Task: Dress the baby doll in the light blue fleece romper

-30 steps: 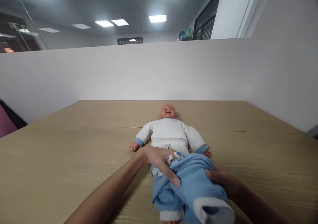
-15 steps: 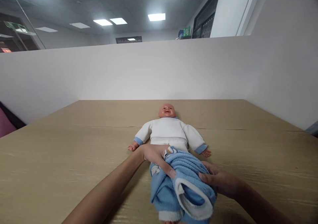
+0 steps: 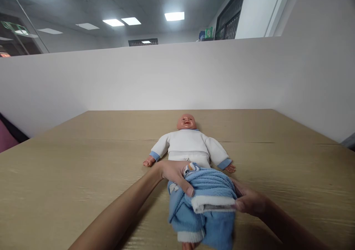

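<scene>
A baby doll (image 3: 189, 143) in a white top lies on its back on the wooden table (image 3: 69, 176), head toward the far wall. Blue fleece trousers (image 3: 206, 202) with white cuffs cover its legs and hips. My left hand (image 3: 176, 175) grips the trousers' waistband at the doll's left hip, fingers curled over the cloth. My right hand (image 3: 248, 202) pinches the bunched blue fabric and a white cuff on the other side. One doll foot (image 3: 188, 246) peeks out at the bottom edge.
A white partition wall (image 3: 177, 76) closes the table off at the back and right. Something pink (image 3: 5, 137) lies at the far left edge. Ceiling lights show above the partition.
The trouser leg held by my right hand has been pulled down and flattened; its white cuff, first raised toward me, now lies folded across the doll's thighs. My left hand stayed put.
</scene>
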Demonstrator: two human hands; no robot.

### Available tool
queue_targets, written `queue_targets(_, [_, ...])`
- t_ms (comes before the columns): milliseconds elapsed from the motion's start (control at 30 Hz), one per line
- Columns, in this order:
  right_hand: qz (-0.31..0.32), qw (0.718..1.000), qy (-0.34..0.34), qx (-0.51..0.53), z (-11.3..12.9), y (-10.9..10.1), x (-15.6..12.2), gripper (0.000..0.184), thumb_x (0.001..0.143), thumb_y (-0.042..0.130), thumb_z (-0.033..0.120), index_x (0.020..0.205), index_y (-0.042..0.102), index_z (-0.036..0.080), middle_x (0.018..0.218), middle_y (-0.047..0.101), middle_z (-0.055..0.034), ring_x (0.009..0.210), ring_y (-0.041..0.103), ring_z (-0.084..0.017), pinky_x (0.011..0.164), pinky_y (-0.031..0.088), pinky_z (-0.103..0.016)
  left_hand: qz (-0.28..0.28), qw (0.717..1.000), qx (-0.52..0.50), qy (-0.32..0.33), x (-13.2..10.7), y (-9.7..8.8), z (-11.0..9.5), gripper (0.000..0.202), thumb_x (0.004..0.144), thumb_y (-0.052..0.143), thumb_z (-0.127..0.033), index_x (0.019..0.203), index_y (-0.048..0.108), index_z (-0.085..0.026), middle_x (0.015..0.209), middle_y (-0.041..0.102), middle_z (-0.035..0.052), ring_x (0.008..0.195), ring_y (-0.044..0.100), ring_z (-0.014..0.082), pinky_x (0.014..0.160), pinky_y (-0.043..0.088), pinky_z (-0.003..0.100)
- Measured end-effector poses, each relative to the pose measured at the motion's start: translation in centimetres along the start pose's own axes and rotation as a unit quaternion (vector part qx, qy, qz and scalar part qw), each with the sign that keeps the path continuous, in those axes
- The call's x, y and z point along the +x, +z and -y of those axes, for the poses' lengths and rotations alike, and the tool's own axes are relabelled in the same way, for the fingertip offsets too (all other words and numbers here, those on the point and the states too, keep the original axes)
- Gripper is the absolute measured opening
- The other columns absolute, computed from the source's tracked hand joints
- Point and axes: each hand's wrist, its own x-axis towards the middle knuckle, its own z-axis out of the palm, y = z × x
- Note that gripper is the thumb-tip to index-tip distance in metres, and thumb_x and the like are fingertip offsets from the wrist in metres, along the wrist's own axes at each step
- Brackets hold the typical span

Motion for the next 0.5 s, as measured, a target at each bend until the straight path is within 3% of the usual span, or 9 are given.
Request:
queue_targets(100, [0.006, 1.0, 0.001, -0.006, 0.1, 0.2, 0.4, 0.095, 0.054, 0.099, 0.058, 0.134, 0.068, 0.017, 0.105, 0.077, -0.008, 0.1, 0.072, -0.028, 0.097, 0.054, -0.041, 0.031, 0.999, -0.019, -0.003, 0.2, 0.2, -0.4, 0.071, 0.042, 0.105, -0.046, 0.098, 0.079, -0.011, 0.104, 0.082, 0.0103, 0.086, 0.077, 0.0268, 0.081, 0.065, 0.034])
queue_targets(200, [-0.063, 0.996, 0.018, -0.057, 0.4, 0.8, 0.6, 0.082, 0.055, 0.102, 0.044, 0.126, 0.071, 0.016, 0.096, 0.076, -0.0028, 0.091, 0.069, -0.023, 0.086, 0.056, -0.033, 0.026, 0.999, -0.033, 0.01, 0.0, 0.4, -0.5, 0.057, 0.049, 0.104, -0.042, 0.09, 0.078, -0.013, 0.098, 0.082, 0.0081, 0.09, 0.078, 0.0259, 0.09, 0.064, 0.034])
queue_targets(333, [-0.218, 0.969, -0.033, -0.107, 1.4, 3.0, 0.5, 0.059, 0.077, 0.089, 0.047, 0.126, 0.072, 0.019, 0.116, 0.077, -0.0086, 0.112, 0.068, -0.031, 0.103, 0.053, -0.045, -0.027, 0.999, -0.015, 0.021, -0.2, 0.2, -0.1, 0.071, 0.054, 0.102, -0.046, 0.112, 0.076, -0.014, 0.108, 0.082, 0.006, 0.106, 0.076, 0.0271, 0.105, 0.059, 0.037])
queue_targets(400, [-0.299, 0.94, -0.063, -0.15, 1.8, 4.7, 0.1, 0.05, 0.086, 0.08, 0.048, 0.126, 0.073, 0.02, 0.124, 0.076, -0.0107, 0.121, 0.066, -0.035, 0.112, 0.049, -0.051, -0.022, 1.0, -0.003, 0.02, -0.2, 0.2, -0.4, 0.073, 0.057, 0.1, -0.047, 0.117, 0.075, -0.014, 0.111, 0.081, 0.0066, 0.109, 0.075, 0.028, 0.105, 0.058, 0.037])
queue_targets(500, [-0.393, 0.886, -0.093, -0.23, 1.7, 7.4, -0.9, 0.05, 0.087, 0.077, 0.048, 0.129, 0.073, 0.022, 0.131, 0.075, -0.0118, 0.131, 0.061, -0.039, 0.117, 0.046, -0.053, -0.006, 0.999, 0.033, 0.018, -0.1, 0.7, -1.6, 0.061, 0.065, 0.097, -0.044, 0.114, 0.076, -0.014, 0.111, 0.081, 0.0063, 0.115, 0.073, 0.0286, 0.108, 0.055, 0.037])
